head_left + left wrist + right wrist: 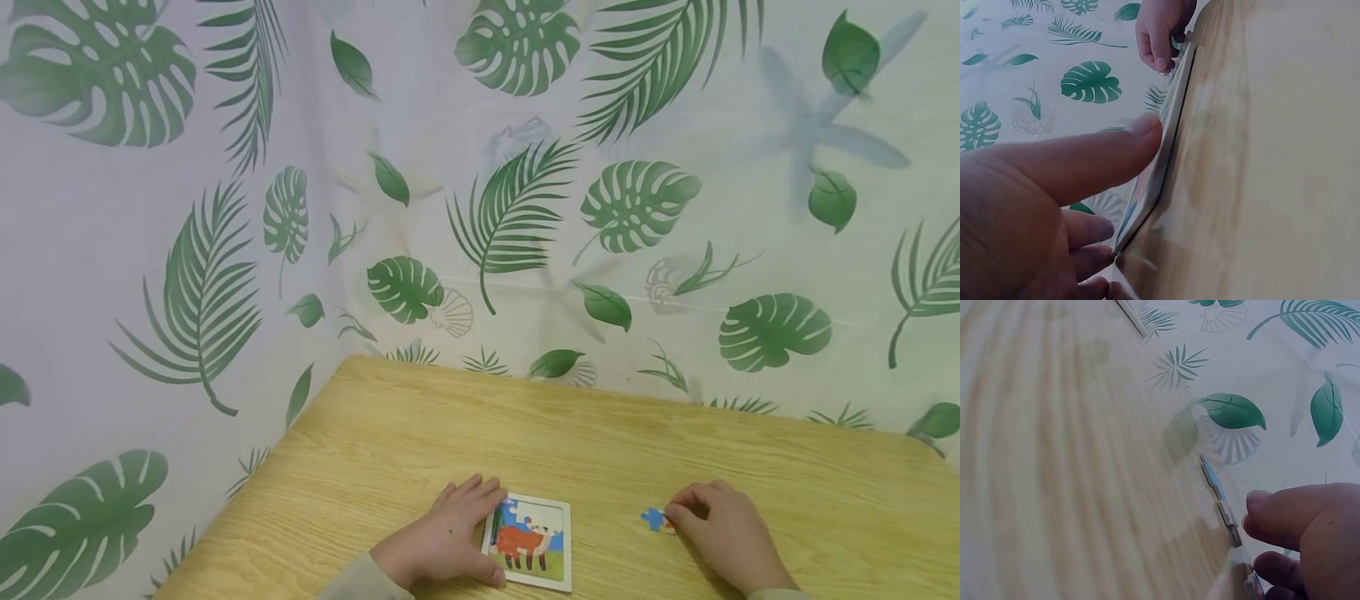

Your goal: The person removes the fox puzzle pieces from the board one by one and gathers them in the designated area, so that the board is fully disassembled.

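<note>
A small square picture puzzle (528,542) in a white-edged tray lies flat on the table, showing a red-brown animal on grass. White backing shows along its upper part. My left hand (459,529) lies along the tray's left side, fingers spread at the far corner and thumb at the near edge. In the left wrist view, the thumb (1141,128) touches the rim. To the right, my right hand (723,529) is bent over loose puzzle pieces, its fingertips beside a blue piece (651,519). Thin pieces (1219,497) lie near the thumb (1266,506); whether anything is pinched is hidden.
The wood-grain table (450,417) extends behind and around the puzzle. A white leaf-patterned sheet (420,217) hangs along its back and left sides. Another piece (1254,586) shows beneath the lower fingers in the right wrist view.
</note>
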`<state>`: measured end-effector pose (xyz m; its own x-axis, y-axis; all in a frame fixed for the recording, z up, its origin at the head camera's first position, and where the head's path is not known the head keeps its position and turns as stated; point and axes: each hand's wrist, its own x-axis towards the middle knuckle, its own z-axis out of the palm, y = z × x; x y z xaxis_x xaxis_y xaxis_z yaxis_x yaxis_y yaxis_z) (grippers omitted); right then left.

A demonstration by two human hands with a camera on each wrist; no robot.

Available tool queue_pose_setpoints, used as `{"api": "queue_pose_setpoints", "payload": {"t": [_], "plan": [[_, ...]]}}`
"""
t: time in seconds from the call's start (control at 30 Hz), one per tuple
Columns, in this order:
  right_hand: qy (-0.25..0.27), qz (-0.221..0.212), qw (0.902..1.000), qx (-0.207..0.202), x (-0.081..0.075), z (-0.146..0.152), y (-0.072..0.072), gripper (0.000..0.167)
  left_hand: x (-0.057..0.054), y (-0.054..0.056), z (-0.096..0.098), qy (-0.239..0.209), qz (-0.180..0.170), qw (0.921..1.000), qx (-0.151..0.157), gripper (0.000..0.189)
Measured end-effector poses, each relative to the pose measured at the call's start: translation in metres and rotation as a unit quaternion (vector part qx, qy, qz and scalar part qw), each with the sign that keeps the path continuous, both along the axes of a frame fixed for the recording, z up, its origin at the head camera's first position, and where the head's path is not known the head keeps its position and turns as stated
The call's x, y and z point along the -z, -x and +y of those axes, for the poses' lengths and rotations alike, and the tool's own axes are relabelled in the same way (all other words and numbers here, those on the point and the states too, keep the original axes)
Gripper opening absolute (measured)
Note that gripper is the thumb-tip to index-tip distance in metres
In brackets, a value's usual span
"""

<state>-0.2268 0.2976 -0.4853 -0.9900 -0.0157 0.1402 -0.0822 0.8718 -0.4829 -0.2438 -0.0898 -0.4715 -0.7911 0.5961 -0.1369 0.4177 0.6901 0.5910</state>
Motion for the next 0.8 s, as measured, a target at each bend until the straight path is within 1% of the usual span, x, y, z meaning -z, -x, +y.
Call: {"api": "queue_pose_setpoints", "payload": {"t": [0.1,0.27,0.43,0.57,0.67,0.8], "plan": [[0.006,0.006,1.0000,0.002,0.000,0.000,0.000,0.019,-0.001,0.001,-0.001,-0.009,-0.007,0.9999,-0.001,0.102],[0.019,0.007,0.9998,0.007,-0.003,0.001,0.000,0.023,-0.004,0.002,-0.001,0.003,0.002,1.0000,0.002,0.105],[0.030,0.019,0.9993,0.010,-0.010,-0.007,0.000,0.033,-0.004,0.002,-0.002,0.012,0.013,0.9998,0.004,0.107],[0.064,0.008,0.9979,-0.003,-0.016,-0.020,0.000,0.034,-0.002,0.003,-0.002,0.016,0.018,0.9997,0.004,0.107],[0.088,-0.001,0.9959,-0.018,-0.020,-0.034,-0.003,0.030,0.000,0.004,-0.003,0.021,0.017,0.9996,0.005,0.107],[0.088,0.006,0.9952,-0.043,-0.025,-0.058,-0.005,0.024,0.001,0.003,-0.003,0.019,0.008,0.9998,0.004,0.106]]}}
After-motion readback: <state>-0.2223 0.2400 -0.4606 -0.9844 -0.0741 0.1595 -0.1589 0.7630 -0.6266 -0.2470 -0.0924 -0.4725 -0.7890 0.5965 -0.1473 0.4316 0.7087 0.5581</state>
